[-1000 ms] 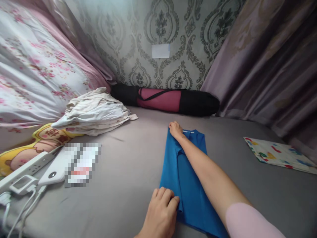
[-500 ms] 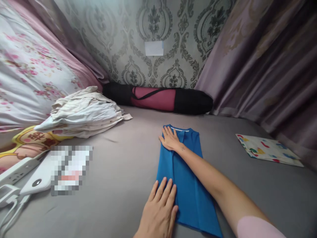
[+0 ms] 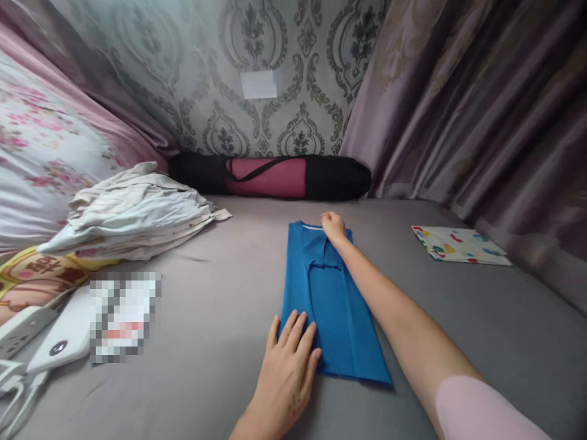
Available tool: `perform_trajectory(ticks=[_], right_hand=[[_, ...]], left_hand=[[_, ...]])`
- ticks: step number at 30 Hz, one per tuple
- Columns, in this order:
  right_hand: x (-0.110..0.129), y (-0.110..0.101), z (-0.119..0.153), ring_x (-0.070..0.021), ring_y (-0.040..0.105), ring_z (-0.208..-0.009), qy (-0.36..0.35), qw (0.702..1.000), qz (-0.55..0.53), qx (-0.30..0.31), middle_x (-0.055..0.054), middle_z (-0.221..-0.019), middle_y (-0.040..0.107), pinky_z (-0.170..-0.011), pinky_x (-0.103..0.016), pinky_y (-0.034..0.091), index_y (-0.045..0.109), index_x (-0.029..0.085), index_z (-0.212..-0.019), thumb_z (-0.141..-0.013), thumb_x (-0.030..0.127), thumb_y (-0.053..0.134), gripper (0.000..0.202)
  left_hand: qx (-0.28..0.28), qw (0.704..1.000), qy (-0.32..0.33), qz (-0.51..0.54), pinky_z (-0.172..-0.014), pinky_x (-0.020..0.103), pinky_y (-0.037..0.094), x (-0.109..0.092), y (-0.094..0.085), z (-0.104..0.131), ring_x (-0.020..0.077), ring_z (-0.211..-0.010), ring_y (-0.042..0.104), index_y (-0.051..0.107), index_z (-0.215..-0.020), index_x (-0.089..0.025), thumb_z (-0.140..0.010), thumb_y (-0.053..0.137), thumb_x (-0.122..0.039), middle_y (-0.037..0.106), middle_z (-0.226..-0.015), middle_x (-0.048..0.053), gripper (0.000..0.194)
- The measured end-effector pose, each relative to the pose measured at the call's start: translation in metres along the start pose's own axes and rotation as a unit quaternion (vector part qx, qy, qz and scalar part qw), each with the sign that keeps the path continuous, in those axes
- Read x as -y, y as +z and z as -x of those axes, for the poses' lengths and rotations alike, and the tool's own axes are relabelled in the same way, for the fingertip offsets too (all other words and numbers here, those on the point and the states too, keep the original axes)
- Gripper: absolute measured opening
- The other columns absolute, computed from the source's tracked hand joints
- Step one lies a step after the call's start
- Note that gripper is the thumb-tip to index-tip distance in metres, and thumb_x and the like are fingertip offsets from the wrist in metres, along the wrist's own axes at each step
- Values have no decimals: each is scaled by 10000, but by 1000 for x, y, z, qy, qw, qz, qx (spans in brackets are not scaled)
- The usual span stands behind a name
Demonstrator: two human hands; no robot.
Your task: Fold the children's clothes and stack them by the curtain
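A blue shirt (image 3: 337,330) lies on the grey bed sheet, folded into a long narrow shape with its collar at the far end. Its far part shows a folded flap with creases. My left hand (image 3: 288,357) lies flat on the near left edge of the shirt, fingers spread a little. At the far right of the collar is my right hand (image 3: 334,226), its fingers curled in and closed on the shirt's edge; the fingertips are partly hidden. The right forearm passes over the shirt's right side.
A pile of pale clothes (image 3: 137,214) sits at the left by a yellow printed cushion (image 3: 46,275). Nearer are a white power bank (image 3: 64,342) and a power strip (image 3: 25,327) with cables. A black and pink bag (image 3: 270,177) lies along the wall. A folded patterned cloth (image 3: 463,244) rests at right.
My right hand has gone from lying flat on the collar's left side to the collar's right side, its fingers now curled. The flap at the far end has shifted. My left hand stays flat.
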State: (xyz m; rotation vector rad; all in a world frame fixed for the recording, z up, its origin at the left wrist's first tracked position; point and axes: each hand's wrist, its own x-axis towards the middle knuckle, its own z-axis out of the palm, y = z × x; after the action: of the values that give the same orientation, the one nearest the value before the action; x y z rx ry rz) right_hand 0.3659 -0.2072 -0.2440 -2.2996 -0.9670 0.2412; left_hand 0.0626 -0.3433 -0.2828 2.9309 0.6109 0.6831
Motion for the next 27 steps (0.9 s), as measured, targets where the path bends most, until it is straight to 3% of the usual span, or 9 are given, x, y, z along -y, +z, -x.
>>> perform_trajectory(ticks=[4, 6, 9, 14, 16, 20, 22, 24, 27], right_hand=[[-24, -18, 2, -263, 674, -884, 55, 998, 27, 20, -134, -837, 717, -761, -303, 487, 705, 147, -760, -880, 457, 502, 388], [-28, -17, 8, -241, 679, -852, 48, 998, 25, 30, -83, -785, 715, -737, -275, 489, 687, 178, -709, -804, 443, 609, 293], [-26, -9, 15, -180, 685, -826, 43, 999, 10, 25, -26, -836, 720, -702, -220, 489, 677, 203, -818, -777, 339, 634, 149], [-20, -2, 19, -142, 664, -551, 72, 997, 2, 40, -22, -667, 695, -556, -213, 496, 600, 160, -1079, -876, 283, 504, 256], [-19, -4, 21, -178, 689, -619, 81, 996, 24, 39, -55, -682, 704, -601, -250, 516, 581, 148, -1121, -887, 281, 497, 282], [-16, -11, 27, -302, 659, -1004, 83, 993, 86, 11, -216, -1032, 687, -832, -380, 497, 550, 85, -1187, -848, 236, 556, 371], [-13, -13, 32, -335, 623, -1067, 60, 990, 131, -1, -257, -1094, 653, -883, -422, 462, 516, 45, -1233, -853, 185, 528, 406], [-10, -12, 38, -331, 603, -1091, -1, 982, 185, -19, -260, -1119, 639, -916, -439, 431, 534, 44, -1222, -891, 144, 421, 364], [-7, -5, 45, -305, 488, -1243, -161, 961, 224, -11, -217, -1293, 566, -1039, -448, 326, 569, 88, -1228, -951, 196, 290, 408]], left_hand=[[16, 999, 24, -18, -1068, 520, 384, 2, -2, 0, 261, -1318, 442, 510, -1340, -193, -973, 425, -311, 530, -1391, 82, 394], [20, 999, 30, -24, -1056, 528, 395, 3, -2, 0, 270, -1311, 451, 510, -1340, -195, -972, 430, -314, 534, -1386, 87, 395], [12, 1000, 15, -16, -1059, 528, 390, 1, 0, 1, 269, -1299, 465, 521, -1328, -214, -972, 431, -330, 547, -1374, 78, 385], [-1, 1000, 3, -4, -1074, 511, 376, -1, 3, 1, 258, -1295, 471, 535, -1312, -223, -971, 431, -334, 558, -1364, 68, 373], [-4, 1000, 3, -9, -1075, 511, 375, 0, 3, 1, 258, -1293, 472, 539, -1308, -225, -969, 436, -339, 559, -1363, 63, 373], [8, 999, 26, -29, -1063, 507, 390, 2, 1, 1, 267, -1292, 472, 521, -1329, -213, -967, 439, -339, 545, -1377, 71, 392], [13, 999, 28, -33, -1062, 505, 390, 3, 1, 1, 265, -1293, 470, 518, -1334, -217, -968, 436, -339, 543, -1379, 66, 394], [12, 999, 29, -35, -1077, 495, 372, 3, 1, 1, 257, -1302, 461, 521, -1333, -222, -969, 434, -342, 543, -1381, 58, 393], [-7, 998, 27, -50, -1129, 472, 297, 4, 2, 0, 241, -1343, 408, 503, -1354, -209, -970, 433, -334, 506, -1418, 48, 411]])
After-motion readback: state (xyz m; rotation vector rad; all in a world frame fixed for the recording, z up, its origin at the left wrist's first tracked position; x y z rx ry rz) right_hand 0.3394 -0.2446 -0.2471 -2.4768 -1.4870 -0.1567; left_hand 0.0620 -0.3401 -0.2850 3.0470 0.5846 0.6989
